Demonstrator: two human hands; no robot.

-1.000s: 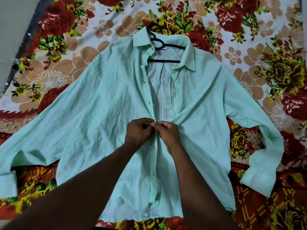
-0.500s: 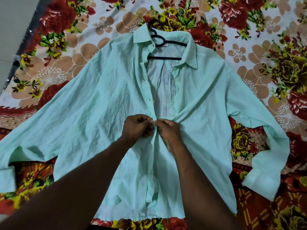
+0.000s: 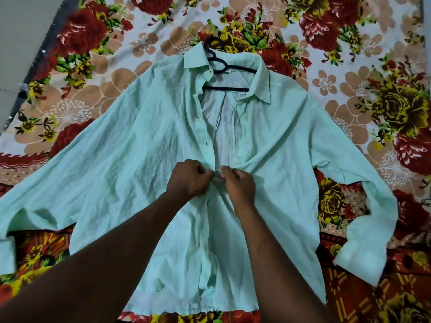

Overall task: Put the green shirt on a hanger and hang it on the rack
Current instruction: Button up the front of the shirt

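The pale green shirt lies flat on a flowered bedsheet, sleeves spread to both sides. A black hanger sits inside its collar, its hook poking out past the neckline. The upper front is open and shows the inner back cloth. My left hand pinches the left front edge at mid-chest. My right hand pinches the right front edge just beside it, fingertips almost touching around a small button. No rack is in view.
The red, yellow and tan floral bedsheet covers the whole surface under the shirt. Its left edge runs diagonally, with grey floor beyond. The right sleeve cuff is folded back near the lower right.
Both hands have stayed at the same mid-chest button, fingers shifting slightly against the two front edges. The view has tilted a little, so the shirt sits lower in frame.
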